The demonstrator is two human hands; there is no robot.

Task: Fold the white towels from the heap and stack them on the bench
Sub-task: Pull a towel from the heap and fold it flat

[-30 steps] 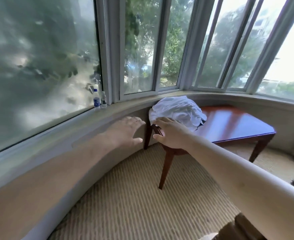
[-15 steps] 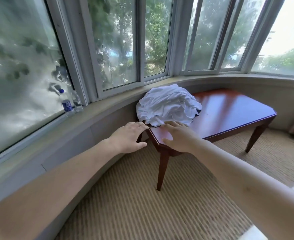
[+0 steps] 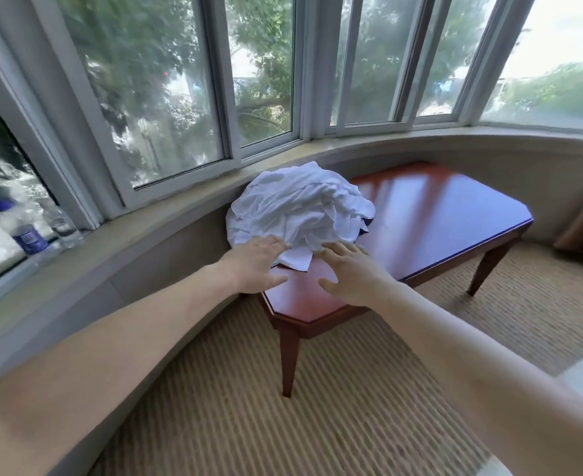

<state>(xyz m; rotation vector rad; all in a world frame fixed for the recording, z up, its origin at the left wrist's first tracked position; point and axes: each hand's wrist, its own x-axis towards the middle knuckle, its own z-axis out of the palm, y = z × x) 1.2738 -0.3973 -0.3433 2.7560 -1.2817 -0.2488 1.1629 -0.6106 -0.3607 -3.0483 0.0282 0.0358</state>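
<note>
A crumpled heap of white towels (image 3: 300, 204) lies on the left end of a glossy red-brown wooden bench (image 3: 437, 214) under the bay window. My left hand (image 3: 252, 266) stretches out with straight fingers, its fingertips at the heap's near left edge. My right hand (image 3: 348, 273) hovers over the bench's near corner, fingers spread, fingertips touching the heap's front edge. Neither hand holds anything. A loose towel corner (image 3: 297, 261) sticks out between the two hands.
A curved windowsill (image 3: 166, 228) runs behind and left of the bench. Two plastic water bottles (image 3: 25, 231) stand on the sill at the far left. Ribbed beige carpet (image 3: 248, 407) covers the floor. The bench's right half is bare wood.
Both hands have moved forward from short of the bench to the heap's front edge. The view has shifted right, bringing the bench closer to the centre.
</note>
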